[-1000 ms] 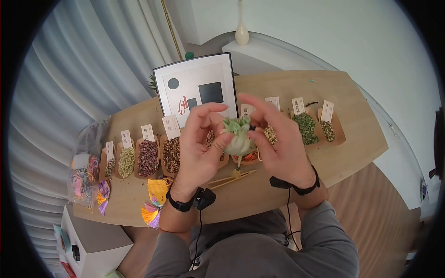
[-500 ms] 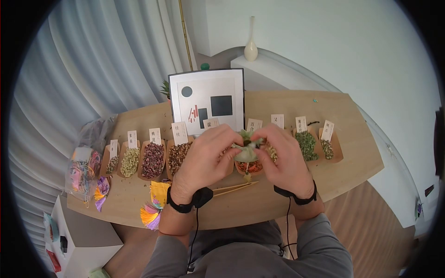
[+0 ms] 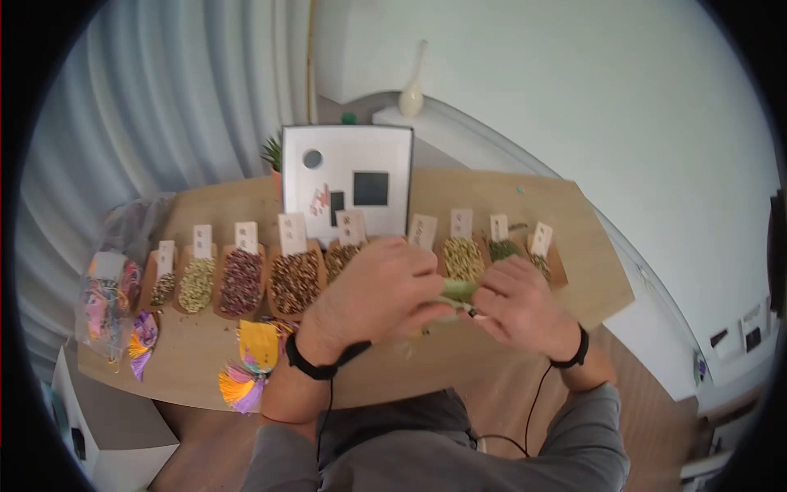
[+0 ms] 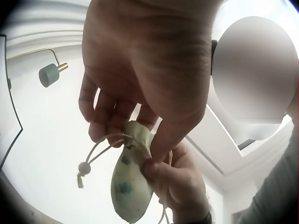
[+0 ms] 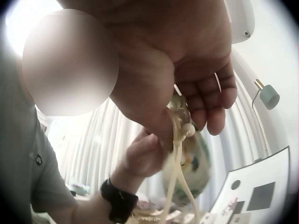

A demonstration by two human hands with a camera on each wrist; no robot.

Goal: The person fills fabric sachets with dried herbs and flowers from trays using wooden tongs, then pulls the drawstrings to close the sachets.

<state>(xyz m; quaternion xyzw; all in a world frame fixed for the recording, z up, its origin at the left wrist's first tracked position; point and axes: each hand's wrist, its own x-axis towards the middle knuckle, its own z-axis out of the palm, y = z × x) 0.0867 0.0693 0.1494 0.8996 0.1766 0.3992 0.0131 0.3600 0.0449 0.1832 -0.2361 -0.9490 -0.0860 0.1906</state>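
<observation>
A small pale green drawstring pouch [image 3: 459, 289] with blue-green spots is held up between both hands, over the row of paper trays. My left hand [image 3: 381, 283] pinches it near the gathered neck with thumb and fingers. From the other side my right hand [image 3: 522, 305] pinches the neck and cord too. In the left wrist view the pouch body [image 4: 131, 191] hangs below the fingers, and a cream cord with a round bead [image 4: 84, 168] loops out to one side. More cream cord [image 5: 173, 186] dangles beneath the right hand in the right wrist view.
Paper trays of dried herbs, such as the reddish one [image 3: 242, 283], line the wooden table [image 3: 492, 197] with label cards. A framed board [image 3: 348, 152] stands behind. Tasselled yellow [image 3: 259, 344] and purple [image 3: 144, 330] pouches lie at the front left, near a clear bag [image 3: 111, 287] of cords.
Both hands have moved to the right relative to the trays with the pouch. Its ruffled mouth faced up between spread fingers; the pouch now lies more sideways, mostly covered by the hands in the head view.
</observation>
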